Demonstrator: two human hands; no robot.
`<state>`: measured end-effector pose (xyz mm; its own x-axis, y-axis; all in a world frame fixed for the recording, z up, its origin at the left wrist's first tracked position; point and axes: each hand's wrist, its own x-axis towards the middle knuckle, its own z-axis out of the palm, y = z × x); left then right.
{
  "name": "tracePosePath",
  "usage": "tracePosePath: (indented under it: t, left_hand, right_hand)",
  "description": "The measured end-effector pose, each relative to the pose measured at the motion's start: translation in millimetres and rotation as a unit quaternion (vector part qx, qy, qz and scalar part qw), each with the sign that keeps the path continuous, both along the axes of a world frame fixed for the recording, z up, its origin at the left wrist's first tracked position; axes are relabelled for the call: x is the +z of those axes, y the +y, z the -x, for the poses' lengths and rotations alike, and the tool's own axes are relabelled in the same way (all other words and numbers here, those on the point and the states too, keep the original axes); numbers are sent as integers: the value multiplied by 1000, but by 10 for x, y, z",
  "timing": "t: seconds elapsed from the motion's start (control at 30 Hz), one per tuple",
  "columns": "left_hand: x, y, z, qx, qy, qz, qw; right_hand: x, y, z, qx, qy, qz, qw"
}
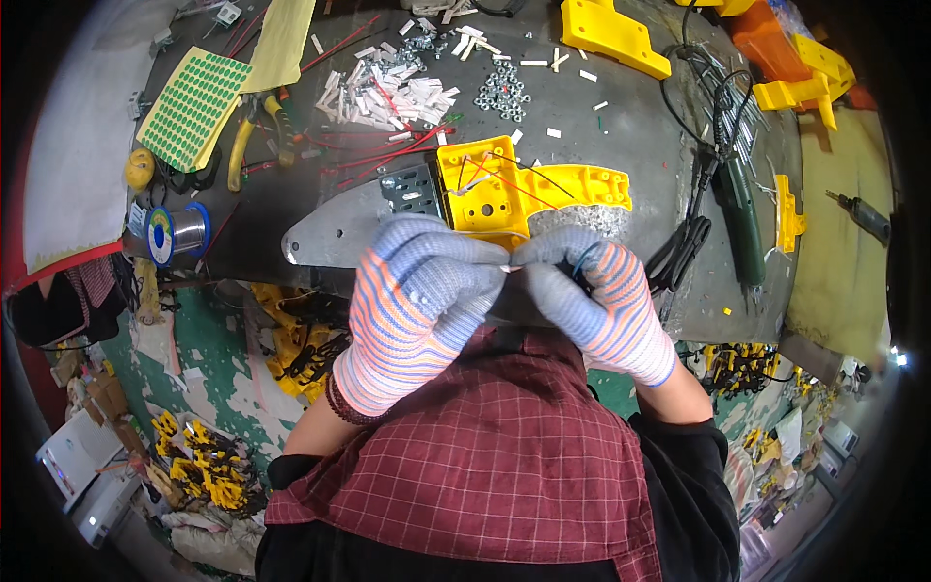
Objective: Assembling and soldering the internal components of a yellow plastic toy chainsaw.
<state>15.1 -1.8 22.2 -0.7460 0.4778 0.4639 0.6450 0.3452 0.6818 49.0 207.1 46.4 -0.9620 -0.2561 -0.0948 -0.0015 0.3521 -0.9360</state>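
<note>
With both gloved hands pinched together, my left hand (pixel 422 301) and right hand (pixel 592 296) gripped a thin wire (pixel 511 268) just below the yellow housing (pixel 504 189) at twelve o'clock, seemingly mid-wiring, needing fine, steady fingertip control next.

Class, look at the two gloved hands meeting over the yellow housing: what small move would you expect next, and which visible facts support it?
Probably a small twist or pull on the thin piece pinched between the left hand and the right hand. Their fingertips meet just in front of the yellow housing, whose red wires lie loose on its open face. What exactly is pinched is too small to tell.
</note>
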Motion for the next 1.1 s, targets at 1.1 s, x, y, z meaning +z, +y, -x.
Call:
tracePosePath:
  t: [1.1]
  left_hand:
    - [-62,-547,-300,113,-273,-216,931]
  right_hand:
    - [-70,-55,-167,-114,59,-205,970]
